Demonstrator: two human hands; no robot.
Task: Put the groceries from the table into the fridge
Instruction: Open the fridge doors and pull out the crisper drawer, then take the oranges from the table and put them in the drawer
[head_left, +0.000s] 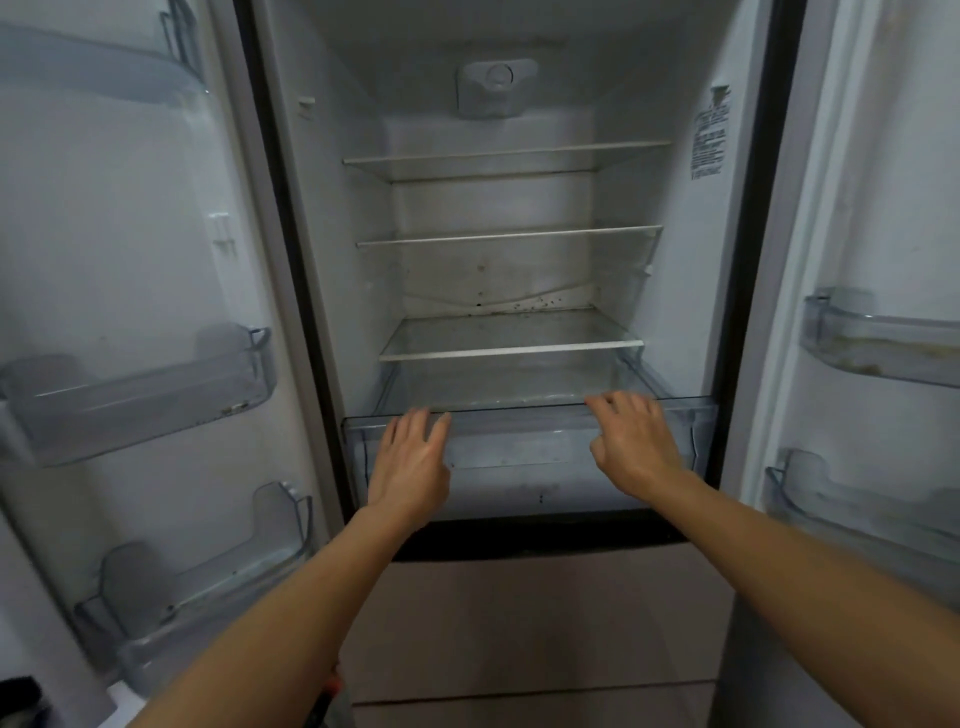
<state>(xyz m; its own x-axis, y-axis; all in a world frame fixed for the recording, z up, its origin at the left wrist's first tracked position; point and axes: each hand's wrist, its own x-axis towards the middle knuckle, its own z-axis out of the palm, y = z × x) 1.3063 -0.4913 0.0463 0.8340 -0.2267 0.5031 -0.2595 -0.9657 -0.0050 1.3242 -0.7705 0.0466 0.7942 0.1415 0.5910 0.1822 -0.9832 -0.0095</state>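
The fridge (498, 119) stands open in front of me with both doors swung wide. Inside are three bare glass shelves (511, 349) and, at the bottom, a clear plastic drawer (519, 457) pulled partly out. My left hand (410, 462) lies flat on the drawer's front left, fingers apart and reaching its top rim. My right hand (636, 441) rests on the front right, fingers curled over the rim. Neither hand holds any grocery. No groceries and no table are in view.
The left door (130, 260) carries three clear bins (140, 400), the right door (883, 208) two clear bins (883, 343). Below the open compartment are closed beige freezer drawers (540, 623). A dark object (21, 701) shows at the bottom left corner.
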